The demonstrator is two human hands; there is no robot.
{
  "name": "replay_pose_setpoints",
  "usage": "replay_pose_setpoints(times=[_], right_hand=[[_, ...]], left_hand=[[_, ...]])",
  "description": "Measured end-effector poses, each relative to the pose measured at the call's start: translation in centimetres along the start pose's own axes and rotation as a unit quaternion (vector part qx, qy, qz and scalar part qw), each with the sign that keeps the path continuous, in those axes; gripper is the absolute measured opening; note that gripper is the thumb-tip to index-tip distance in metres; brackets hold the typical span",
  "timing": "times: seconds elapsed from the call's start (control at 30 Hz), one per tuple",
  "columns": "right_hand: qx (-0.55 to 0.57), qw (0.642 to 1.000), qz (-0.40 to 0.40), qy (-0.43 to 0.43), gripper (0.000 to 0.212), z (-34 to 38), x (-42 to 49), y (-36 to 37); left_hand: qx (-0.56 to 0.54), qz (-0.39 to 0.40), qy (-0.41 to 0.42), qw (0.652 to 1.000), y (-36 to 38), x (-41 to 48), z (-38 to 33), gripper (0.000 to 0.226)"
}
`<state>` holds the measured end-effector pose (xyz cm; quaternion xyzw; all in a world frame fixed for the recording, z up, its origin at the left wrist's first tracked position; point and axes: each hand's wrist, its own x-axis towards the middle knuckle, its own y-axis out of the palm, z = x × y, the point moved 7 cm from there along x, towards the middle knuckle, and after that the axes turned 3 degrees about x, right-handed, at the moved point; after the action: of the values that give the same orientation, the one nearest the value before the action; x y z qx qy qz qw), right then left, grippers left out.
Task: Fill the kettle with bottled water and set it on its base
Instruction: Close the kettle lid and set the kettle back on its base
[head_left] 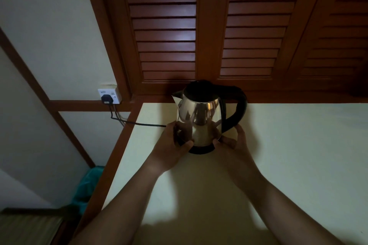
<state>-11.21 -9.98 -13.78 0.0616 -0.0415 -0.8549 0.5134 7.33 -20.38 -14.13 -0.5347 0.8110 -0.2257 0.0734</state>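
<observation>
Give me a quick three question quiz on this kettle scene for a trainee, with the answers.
1. True or false: the shiny steel kettle with black handle lies on its side.
2. Its spout points: A left, B right, C towards the camera?
3. Fill in: the black plug sits in the white wall ____.
Key: 1 false, it stands upright, held by the left hand and right hand; 2 A; 3 socket.

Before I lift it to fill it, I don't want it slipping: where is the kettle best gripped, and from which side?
By the black handle, coming from the right with the right hand. The handle loops out on the right side of the kettle, open enough for fingers, while the spout points left. The steel body is smooth and rounded, so probably a poorer hold.
</observation>
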Motion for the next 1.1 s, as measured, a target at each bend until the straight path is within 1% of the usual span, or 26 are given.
replay_pose_setpoints(times=[0.17, 0.2, 0.23, 0.27, 0.3, 0.33, 0.37, 0.4, 0.47, 0.53, 0.63, 0.67, 0.73, 0.77, 0.87, 1.0, 1.1], right_hand=[[-0.049, 0.999, 0.017, -0.008, 0.091, 0.7, -1.4, 0.0], [-0.062, 0.998, 0.016, -0.009, 0.084, 0.9, -1.8, 0.2], [-0.077, 0.997, 0.008, -0.012, 0.07, 1.1, -2.3, 0.4], [-0.093, 0.996, -0.004, -0.016, 0.056, 1.1, -2.9, 0.7], [-0.111, 0.993, -0.018, -0.023, 0.047, 1.0, -3.7, 1.0], [-0.139, 0.989, -0.028, -0.031, 0.047, 0.5, -4.5, 1.3], [-0.174, 0.984, -0.03, -0.037, 0.053, -0.1, -5.3, 1.9], [-0.211, 0.976, -0.024, -0.039, 0.061, -0.7, -6.0, 2.6], [-0.256, 0.966, -0.005, -0.04, 0.076, -1.6, -6.7, 3.9], [-0.266, 0.963, 0.019, -0.027, 0.083, -1.9, -6.8, 4.8], [-0.287, 0.957, 0.05, -0.009, 0.09, -2.0, -6.6, 5.6], [-0.291, 0.955, 0.054, -0.003, 0.091, -2.0, -6.5, 5.6], [-0.296, 0.953, 0.068, -0.003, 0.089, -2.0, -6.3, 5.7], [-0.302, 0.95, 0.078, -0.007, 0.088, -1.9, -6.1, 5.7], [-0.322, 0.942, 0.088, -0.018, 0.083, -1.8, -5.5, 5.4], [-0.322, 0.942, 0.088, -0.032, 0.079, -1.4, -4.9, 5.0], [-0.311, 0.946, 0.081, -0.042, 0.072, -0.7, -4.4, 4.0]], left_hand=[[0.028, 0.015, 0.008, 0.999, 0.2, -0.2, -0.4, 0.033], [0.033, 0.027, 0.01, 0.999, 0.0, -0.2, -0.8, 0.033], [0.043, 0.036, 0.011, 0.998, -0.3, -0.2, -0.9, 0.033], [0.05, 0.039, 0.01, 0.998, -0.8, -0.3, -0.9, 0.036], [0.07, 0.03, 0.002, 0.997, -1.5, -0.3, -0.6, 0.043], [0.099, 0.013, -0.007, 0.995, -2.4, -0.4, -0.5, 0.053], [0.142, -0.004, -0.019, 0.99, -3.4, -0.5, -0.2, 0.064], [0.182, -0.013, -0.03, 0.983, -4.3, -0.5, 0.0, 0.07], [0.215, 0.003, -0.033, 0.976, -4.7, -0.3, 0.3, 0.069], [0.206, 0.038, -0.015, 0.978, -3.9, -0.2, -0.3, 0.069], [0.154, 0.084, 0.004, 0.985, -2.4, 0.0, -0.6, 0.068], [0.142, 0.09, -0.001, 0.986, -1.9, 0.1, -0.3, 0.074], [0.133, 0.088, -0.01, 0.987, -1.3, 0.2, 0.4, 0.085], [0.13, 0.084, -0.009, 0.988, -1.1, 0.3, 0.6, 0.087], [0.119, 0.077, -0.003, 0.99, -0.6, 0.7, 1.1, 0.087], [0.113, 0.075, 0.002, 0.991, -0.5, 1.4, 1.0, 0.088], [0.116, 0.078, 0.009, 0.99, -0.4, 1.9, 0.9, 0.087]])
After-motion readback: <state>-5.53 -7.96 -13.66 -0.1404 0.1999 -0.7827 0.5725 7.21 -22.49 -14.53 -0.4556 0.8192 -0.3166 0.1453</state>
